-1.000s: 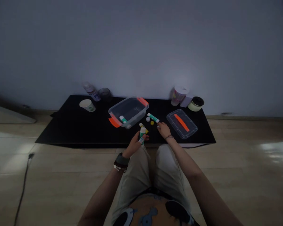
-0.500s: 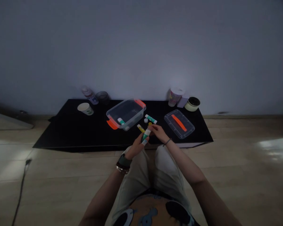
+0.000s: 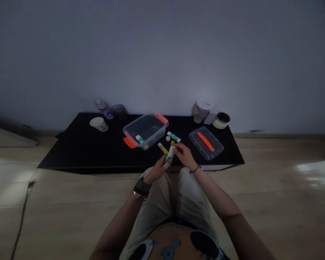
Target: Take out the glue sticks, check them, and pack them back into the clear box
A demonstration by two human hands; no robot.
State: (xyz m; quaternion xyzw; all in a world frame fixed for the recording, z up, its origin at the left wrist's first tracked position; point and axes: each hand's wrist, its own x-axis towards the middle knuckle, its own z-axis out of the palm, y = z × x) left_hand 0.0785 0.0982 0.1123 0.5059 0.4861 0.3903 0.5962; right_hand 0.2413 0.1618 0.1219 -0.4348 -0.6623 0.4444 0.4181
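Observation:
My left hand (image 3: pixel 157 169) is wrapped round a green and white glue stick (image 3: pixel 168 158), held tilted above the front edge of the black table. The fingers of my right hand (image 3: pixel 185 156) are pinched at the white upper end of that same glue stick. Just beyond my hands lie a slim yellow stick (image 3: pixel 162 148), a small yellow cap (image 3: pixel 172 142) and a round white cap (image 3: pixel 168 138). Another green and white glue stick (image 3: pixel 174 137) rests on its side behind them. Inside the clear container (image 3: pixel 158 137), a further glue stick (image 3: pixel 139 139) leans near the left end.
The container has orange latches. Its clear lid (image 3: pixel 211 153) with an orange handle (image 3: pixel 206 141) lies to the right. Along the wall stand a paper cup (image 3: pixel 98 124), a bottle (image 3: pixel 105 109), a dark bowl (image 3: pixel 119 112), a patterned cup (image 3: pixel 201 112) and a cream pot (image 3: pixel 220 124).
My right hand's fingers have shifted slightly and now cover more of the glue stick's white end. The left hand keeps its hold; the things on the table stay put.

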